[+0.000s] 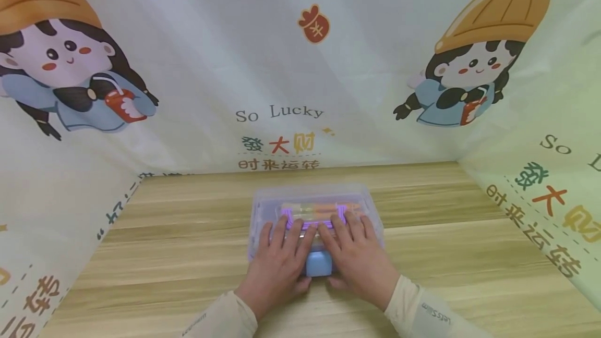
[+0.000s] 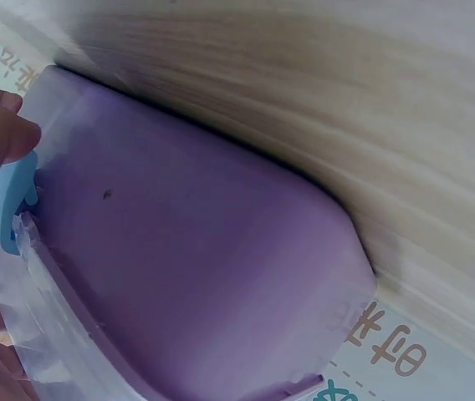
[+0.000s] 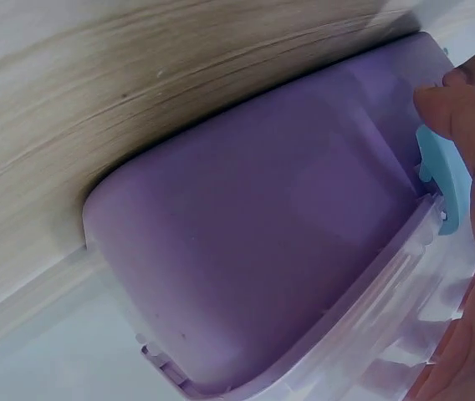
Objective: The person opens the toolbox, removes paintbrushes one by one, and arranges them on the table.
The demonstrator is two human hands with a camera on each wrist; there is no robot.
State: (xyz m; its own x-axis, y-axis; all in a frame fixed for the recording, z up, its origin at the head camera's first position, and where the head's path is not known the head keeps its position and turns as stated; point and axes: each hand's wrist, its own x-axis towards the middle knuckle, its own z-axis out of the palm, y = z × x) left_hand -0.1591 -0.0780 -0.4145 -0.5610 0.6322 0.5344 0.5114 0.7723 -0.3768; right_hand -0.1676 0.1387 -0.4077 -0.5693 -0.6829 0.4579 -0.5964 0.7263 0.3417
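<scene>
A purple plastic storage box (image 3: 263, 209) with a see-through lid (image 1: 310, 191) stands on the wooden surface. A blue latch (image 1: 319, 264) sits at the middle of its near side. My left hand (image 1: 278, 267) lies over the left half of the lid, fingers extended forward, its thumb (image 2: 7, 134) low by the latch. On the right half lies my right hand (image 1: 363, 262), fingers likewise extended, with its thumb (image 3: 455, 117) beside the latch's lower end. A purple handle (image 1: 345, 214) shows near the fingertips. Orange and yellowish items (image 1: 324, 207) show at the lid; their kind is unclear.
The wood-grain tabletop (image 1: 188, 233) surrounds the box. A printed cloth (image 1: 206, 67) with cartoon figures and lettering hangs behind it and along both sides.
</scene>
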